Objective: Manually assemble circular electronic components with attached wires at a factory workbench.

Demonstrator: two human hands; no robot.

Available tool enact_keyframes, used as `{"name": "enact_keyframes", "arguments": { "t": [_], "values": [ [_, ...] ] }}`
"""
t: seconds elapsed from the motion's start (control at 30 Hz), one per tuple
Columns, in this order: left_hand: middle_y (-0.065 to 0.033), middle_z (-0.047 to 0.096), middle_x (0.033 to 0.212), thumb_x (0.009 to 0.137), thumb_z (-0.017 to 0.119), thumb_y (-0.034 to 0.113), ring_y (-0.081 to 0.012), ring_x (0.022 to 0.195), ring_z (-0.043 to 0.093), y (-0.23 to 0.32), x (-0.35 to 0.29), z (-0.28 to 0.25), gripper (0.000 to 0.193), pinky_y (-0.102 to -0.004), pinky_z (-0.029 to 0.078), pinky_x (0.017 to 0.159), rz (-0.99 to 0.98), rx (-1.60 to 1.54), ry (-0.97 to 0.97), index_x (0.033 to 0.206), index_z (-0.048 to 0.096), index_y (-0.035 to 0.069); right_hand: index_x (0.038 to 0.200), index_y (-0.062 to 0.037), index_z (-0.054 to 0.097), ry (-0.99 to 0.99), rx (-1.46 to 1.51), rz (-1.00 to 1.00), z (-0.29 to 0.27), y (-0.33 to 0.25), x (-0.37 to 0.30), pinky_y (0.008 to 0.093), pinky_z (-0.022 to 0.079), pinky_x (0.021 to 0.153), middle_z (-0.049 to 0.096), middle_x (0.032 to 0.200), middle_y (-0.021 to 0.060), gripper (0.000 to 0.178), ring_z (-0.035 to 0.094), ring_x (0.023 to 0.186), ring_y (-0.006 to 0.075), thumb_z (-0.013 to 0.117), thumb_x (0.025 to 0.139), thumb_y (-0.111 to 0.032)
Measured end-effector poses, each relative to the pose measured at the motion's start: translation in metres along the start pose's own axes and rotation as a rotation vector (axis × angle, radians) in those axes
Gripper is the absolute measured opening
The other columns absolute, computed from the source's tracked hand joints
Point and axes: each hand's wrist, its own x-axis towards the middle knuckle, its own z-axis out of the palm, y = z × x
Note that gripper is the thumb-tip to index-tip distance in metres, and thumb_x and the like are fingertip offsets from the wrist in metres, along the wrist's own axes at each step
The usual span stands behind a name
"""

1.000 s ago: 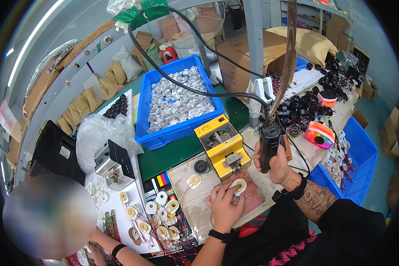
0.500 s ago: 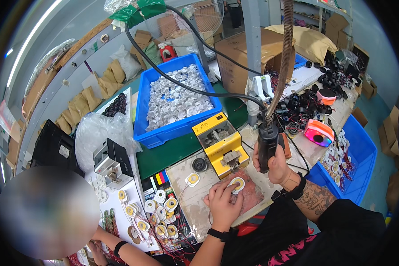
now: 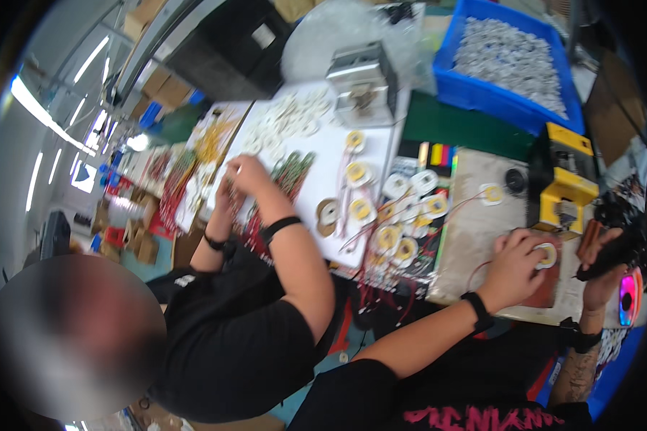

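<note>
My left hand [image 3: 514, 269] holds a round white part with a yellow ring [image 3: 546, 256] by its edge, down on a reddish pad [image 3: 543, 293]. At the far right, my right hand [image 3: 598, 287] is closed round a black handheld electric screwdriver [image 3: 615, 253], blurred and tilted here. Just beyond my hands stands a yellow screw feeder [image 3: 569, 188]. To the left of my left hand lie another white-and-yellow part [image 3: 490, 194] with a thin wire and a small black round piece [image 3: 515, 179].
A co-worker's hands [image 3: 241, 179] work at the white table [image 3: 316, 172] to the left, near a grey feeder [image 3: 364, 90]. Wired white-and-yellow parts [image 3: 395, 241] lie piled between us. A blue bin [image 3: 482, 90] of white pieces stands behind. A glowing device [image 3: 627, 298] is at right.
The view has swung left, so my bench now sits at the right and more of the co-worker shows. My left hand stays on the part; my right still grips the screwdriver, now tilted.
</note>
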Motion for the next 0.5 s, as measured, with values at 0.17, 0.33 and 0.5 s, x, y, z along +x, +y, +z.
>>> {"name": "enact_keyframes", "arguments": {
  "t": [0.17,0.33,0.5],
  "values": [
    [-0.0032,0.064,0.133,0.075,0.076,0.017,-0.0286,0.128,0.051,-0.007,-0.010,-0.006,0.033,-0.0502,0.034,0.100,-0.037,-0.036,0.037,0.106,0.070,0.011,0.115,-0.0070,0.042,-0.012,-0.064,0.058,0.012,0.009,-0.004,0.0246,0.039,0.062,0.048,0.082,0.0023,0.079,0.048,0.068,0.0103,0.046,0.093,-0.083],
    [-0.0040,0.064,0.132,0.076,0.075,0.021,-0.0287,0.129,0.051,-0.015,-0.016,-0.015,0.035,-0.0506,0.035,0.096,-0.079,0.011,-0.007,0.110,0.070,0.012,0.112,-0.0108,0.044,-0.006,-0.110,0.099,0.050,0.017,-0.012,0.0212,0.039,0.056,0.048,0.072,-0.0007,0.081,0.047,0.059,0.0088,0.049,0.087,-0.088],
    [0.0009,0.066,0.127,0.076,0.078,0.022,-0.0246,0.125,0.055,-0.009,-0.012,-0.005,0.033,-0.0500,0.035,0.095,-0.100,0.023,0.038,0.108,0.072,0.016,0.114,-0.0061,0.048,-0.018,-0.232,0.169,0.062,0.000,-0.019,0.0233,0.046,0.057,0.055,0.076,0.0007,0.101,0.056,0.064,0.0094,0.056,0.070,-0.097]
  ]
}}
